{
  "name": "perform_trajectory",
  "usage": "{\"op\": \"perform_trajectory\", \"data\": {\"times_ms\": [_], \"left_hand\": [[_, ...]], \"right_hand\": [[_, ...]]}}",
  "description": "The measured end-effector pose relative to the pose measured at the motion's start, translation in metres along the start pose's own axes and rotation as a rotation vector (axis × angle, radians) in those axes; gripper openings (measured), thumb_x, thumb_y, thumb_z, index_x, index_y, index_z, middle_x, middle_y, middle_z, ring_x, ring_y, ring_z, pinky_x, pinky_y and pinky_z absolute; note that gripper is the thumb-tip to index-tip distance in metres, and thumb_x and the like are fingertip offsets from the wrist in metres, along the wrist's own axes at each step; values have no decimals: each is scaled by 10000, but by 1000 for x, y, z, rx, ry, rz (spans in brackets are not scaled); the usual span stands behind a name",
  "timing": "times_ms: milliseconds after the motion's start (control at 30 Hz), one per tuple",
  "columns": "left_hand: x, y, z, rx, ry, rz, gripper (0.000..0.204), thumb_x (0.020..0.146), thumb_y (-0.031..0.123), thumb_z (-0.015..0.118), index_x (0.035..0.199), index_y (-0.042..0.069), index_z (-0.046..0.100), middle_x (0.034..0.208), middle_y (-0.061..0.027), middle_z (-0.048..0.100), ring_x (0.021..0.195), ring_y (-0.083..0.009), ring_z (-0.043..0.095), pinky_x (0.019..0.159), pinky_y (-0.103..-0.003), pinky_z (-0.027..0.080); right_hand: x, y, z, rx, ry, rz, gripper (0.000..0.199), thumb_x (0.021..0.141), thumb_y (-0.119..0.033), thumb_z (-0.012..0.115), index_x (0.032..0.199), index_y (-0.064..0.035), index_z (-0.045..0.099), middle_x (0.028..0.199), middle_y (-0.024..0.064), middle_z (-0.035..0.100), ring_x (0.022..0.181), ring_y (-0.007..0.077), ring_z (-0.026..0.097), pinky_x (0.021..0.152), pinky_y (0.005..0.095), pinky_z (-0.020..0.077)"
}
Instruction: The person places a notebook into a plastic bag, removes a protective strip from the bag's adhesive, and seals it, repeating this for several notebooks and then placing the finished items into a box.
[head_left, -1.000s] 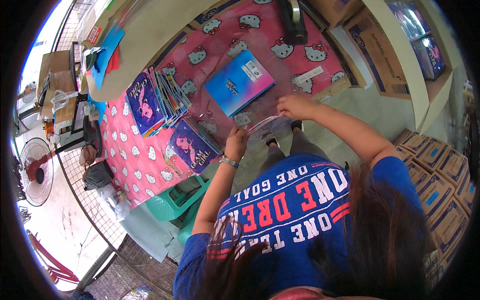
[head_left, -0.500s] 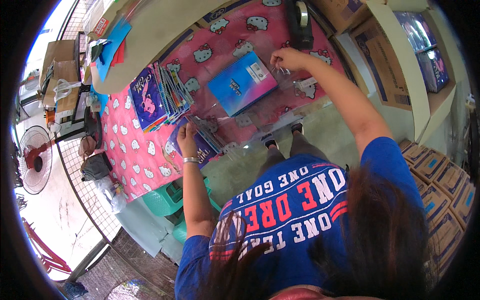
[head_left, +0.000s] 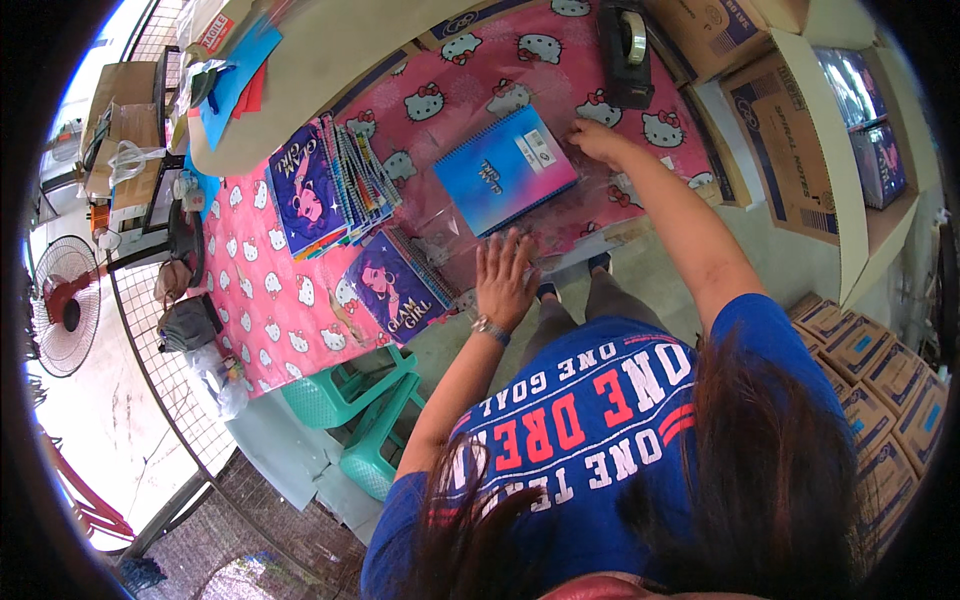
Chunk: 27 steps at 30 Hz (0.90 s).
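A spiral notebook (head_left: pixel 485 185) with a blue and pink cover and a white label lies on clear plastic film (head_left: pixel 590 205) on the table. At its near edge my left hand (head_left: pixel 507 280) rests on the film, fingers stretched out and holding nothing. Beside the notebook's far right corner is my right hand (head_left: pixel 600 145), its fingers bunched on what looks like the film; the fingertips are small and partly hidden. To the left lie a short pile of purple spiral notebooks (head_left: pixel 390 290) and a larger fanned pile (head_left: pixel 310 195).
A black tape dispenser (head_left: pixel 627 60) stands at the table's far right. Cartons and an open box of wrapped notebooks (head_left: pixel 875 155) flank the right side. Green stools (head_left: pixel 375 440) sit below the near left edge; a fan (head_left: pixel 68 305) stands farther left.
My left hand has left the short purple pile and moved right to the blue notebook's near edge, its fingers opening out. My right hand stays close to the notebook's right side.
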<state>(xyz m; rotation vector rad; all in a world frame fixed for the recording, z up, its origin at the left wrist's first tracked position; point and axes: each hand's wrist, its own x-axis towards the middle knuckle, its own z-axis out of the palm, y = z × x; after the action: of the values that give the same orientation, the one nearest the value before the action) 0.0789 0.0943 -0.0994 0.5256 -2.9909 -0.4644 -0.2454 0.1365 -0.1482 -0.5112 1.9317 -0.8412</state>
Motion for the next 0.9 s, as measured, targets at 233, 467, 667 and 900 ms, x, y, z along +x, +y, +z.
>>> {"op": "perform_trajectory", "data": {"times_ms": [233, 467, 667, 900], "left_hand": [[45, 3, 20, 230, -81, -175, 748, 866, 530, 488, 1472, 180, 224, 1549, -62, 140, 1432, -322, 24, 1082, -626, -26], [55, 2, 22, 161, -57, -282, 772, 856, 574, 474, 1472, 179, 227, 1555, -67, 113, 1428, -355, -7, 1071, -636, -43], [57, 0, 29, 322, -68, -285, 782, 840, 553, 502, 1474, 190, 222, 1557, -77, 104, 1425, -371, 4, 1064, -656, -27], [61, 8, 15, 168, -127, -324, 826, 799, 515, 557, 1478, 195, 211, 1558, -84, 91, 1420, -387, 10, 1061, -666, 8]], "right_hand": [[13, 23, 10, 184, 147, -31, 307, 895, -229, 558, 1147, -55, 540, 1180, 102, 578, 1085, 226, 538, 866, 376, 439], [0, -81, -12, -341, 293, -599, 292, 894, -246, 519, 1121, -76, 589, 1139, 148, 610, 1072, 314, 568, 910, 413, 441], [24, -97, 72, -881, 103, -865, 401, 915, -349, 471, 1219, -107, 568, 1225, 158, 572, 1110, 351, 546, 954, 472, 410], [62, -159, 56, -956, -188, -564, 307, 890, -244, 479, 1136, -125, 619, 1276, 145, 525, 1079, 361, 565, 924, 467, 436]]}}
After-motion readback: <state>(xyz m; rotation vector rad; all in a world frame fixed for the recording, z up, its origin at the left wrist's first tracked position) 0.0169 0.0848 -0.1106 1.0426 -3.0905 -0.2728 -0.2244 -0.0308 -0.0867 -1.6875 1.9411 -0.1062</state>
